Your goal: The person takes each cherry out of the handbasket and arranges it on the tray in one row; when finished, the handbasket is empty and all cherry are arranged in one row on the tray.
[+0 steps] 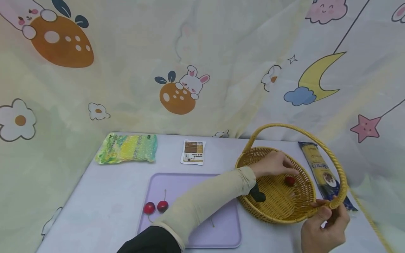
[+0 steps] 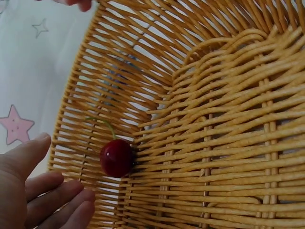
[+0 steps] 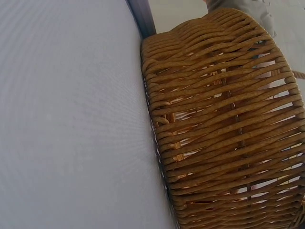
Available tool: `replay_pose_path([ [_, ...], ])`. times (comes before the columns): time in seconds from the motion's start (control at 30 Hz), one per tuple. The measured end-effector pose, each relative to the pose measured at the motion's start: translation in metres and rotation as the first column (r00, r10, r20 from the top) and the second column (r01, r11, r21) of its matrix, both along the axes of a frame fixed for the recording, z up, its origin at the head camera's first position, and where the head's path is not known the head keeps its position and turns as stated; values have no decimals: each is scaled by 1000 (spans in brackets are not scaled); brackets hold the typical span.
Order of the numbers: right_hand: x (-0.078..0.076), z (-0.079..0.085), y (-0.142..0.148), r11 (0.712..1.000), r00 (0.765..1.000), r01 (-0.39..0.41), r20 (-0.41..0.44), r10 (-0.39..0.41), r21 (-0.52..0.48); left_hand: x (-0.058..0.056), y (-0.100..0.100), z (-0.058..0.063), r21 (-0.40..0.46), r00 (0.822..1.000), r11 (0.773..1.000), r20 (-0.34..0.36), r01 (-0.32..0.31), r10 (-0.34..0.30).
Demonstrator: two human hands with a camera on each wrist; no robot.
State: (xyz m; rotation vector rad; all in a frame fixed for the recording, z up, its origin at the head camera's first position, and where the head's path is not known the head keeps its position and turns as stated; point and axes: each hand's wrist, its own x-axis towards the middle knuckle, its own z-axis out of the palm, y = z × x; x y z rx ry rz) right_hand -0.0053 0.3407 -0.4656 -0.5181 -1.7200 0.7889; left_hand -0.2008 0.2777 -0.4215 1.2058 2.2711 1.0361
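Note:
My left hand (image 1: 273,164) reaches across into the yellow wicker basket (image 1: 275,202), its fingers loosely extended. Just under the fingertips, a dark red cherry (image 1: 289,181) rests inside the basket against the woven side. In the left wrist view, a gap shows between the hand (image 2: 45,198) and the cherry (image 2: 117,158), whose green stem points up. My right hand (image 1: 327,225) grips the basket at its near right rim, where the arched handle (image 1: 336,165) joins. The right wrist view has only the basket's outer wall (image 3: 228,129) beside the white tabletop; the hand is outside it.
A lilac tray (image 1: 226,230) lies left of the basket, partly under my left sleeve. On it are two cherries (image 1: 149,208) and a stem by the sleeve. Behind lie a green-yellow packet (image 1: 126,149) and a white sachet (image 1: 193,153); a blue-gold packet (image 1: 321,168) lies right of the basket.

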Motion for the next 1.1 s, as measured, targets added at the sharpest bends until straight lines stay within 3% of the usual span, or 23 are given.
replay_pose_path([
  [0.27, -1, 10, -9, 1000, 998, -14, -59, 13, -18, 5, 11, -2, -78, 994, 997, -109, -5, -4],
  [0.43, -2, 3, -3, 1000, 999, -8, -48, 8, -12, 5, 11, -6, -103, 989, 994, -145, 19, -34],
  [0.57, -1, -2, 1, 1000, 1000, -1, -7, 1, -1, 4, 13, -8, -160, 983, 985, -157, 65, -91],
  [0.77, 0, -2, 3, 1000, 1000, 3, -5, -3, -4, 3, 15, -11, -231, 959, 962, -208, 143, -193],
  [0.97, 0, 0, 0, 1000, 1000, 9, 4, -9, -8, 5, 14, -12, -250, 958, 956, -197, 156, -208],
  [1.1, -1, 4, -2, 1000, 1000, -2, -19, 2, -22, 5, 13, -12, -246, 954, 948, -169, 203, -249],
])
